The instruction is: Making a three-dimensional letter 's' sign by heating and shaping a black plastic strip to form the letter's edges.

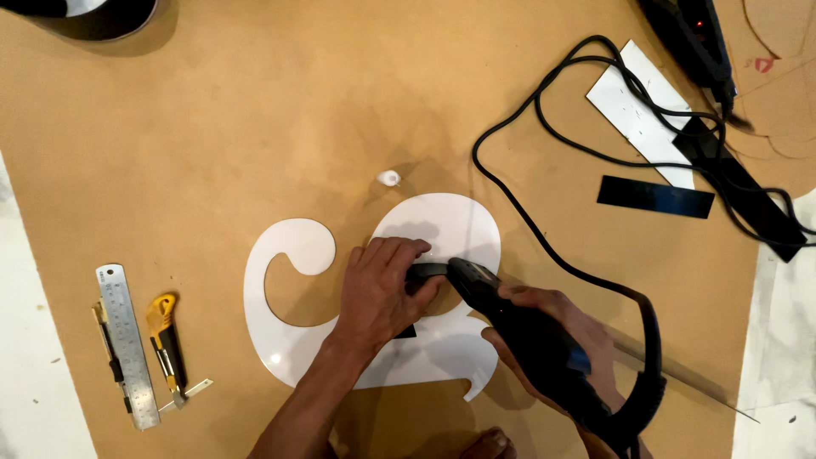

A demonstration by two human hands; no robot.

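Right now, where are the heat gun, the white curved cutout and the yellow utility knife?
heat gun (518, 327): head view, black body in the right hand.
white curved cutout (293, 246): head view, left curl.
yellow utility knife (166, 336): head view, handle.
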